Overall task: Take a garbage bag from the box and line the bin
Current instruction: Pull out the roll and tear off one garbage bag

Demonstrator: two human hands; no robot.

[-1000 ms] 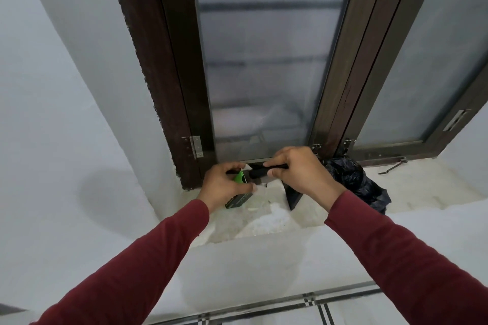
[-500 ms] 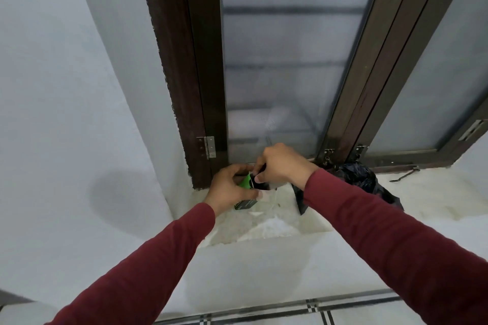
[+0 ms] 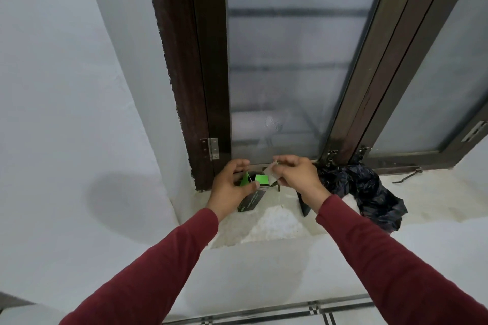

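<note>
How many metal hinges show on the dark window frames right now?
3: one silver metal hinge on the left frame above the left hand, two at the centre posts' base. Others may be hidden.

A pale stone window sill (image 3: 435,200) carries a crumpled black garbage bag (image 3: 369,198) at the frame's foot and a metal window latch hook (image 3: 406,178) farther right.

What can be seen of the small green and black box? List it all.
The box is a small carton, apparently cardboard, with dark sides bearing unreadable print and bright green flaps. It is open at the top, tilted, and sits at the left end of the window sill. The left hand grips it; the right hand pinches something pale at its opening.
</note>
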